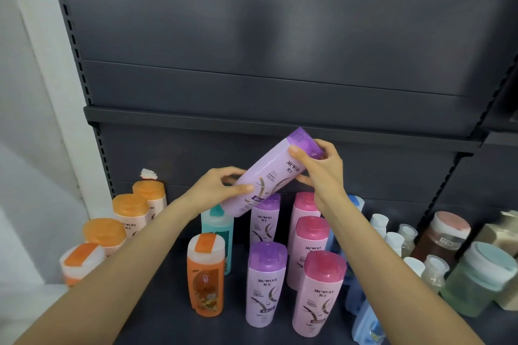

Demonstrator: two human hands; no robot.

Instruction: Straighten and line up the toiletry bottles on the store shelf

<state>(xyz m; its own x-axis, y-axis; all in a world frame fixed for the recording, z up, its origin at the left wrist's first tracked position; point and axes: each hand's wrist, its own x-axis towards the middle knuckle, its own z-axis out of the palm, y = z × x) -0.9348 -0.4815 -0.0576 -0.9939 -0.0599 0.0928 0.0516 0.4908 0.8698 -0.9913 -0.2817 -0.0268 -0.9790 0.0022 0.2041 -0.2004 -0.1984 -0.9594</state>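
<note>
Spanning the view, dark shelf (173,274) with an upper ledge above. Standing along the left edge, orange bottles (131,213); toward the right edge, jars (476,277) and small white-capped bottles (392,241). Lined front to back near the middle, purple bottles (265,286) and pink bottles (318,294), upright, just beside each other; an orange gel bottle (206,274) and a teal bottle (217,225) to their left. Held tilted above the rows, clear of the shelf, lilac bottle (269,176), cap up-right. Gripping its base, left hand (215,187), fingers curled round. Pinching its cap end, right hand (322,168).
</note>
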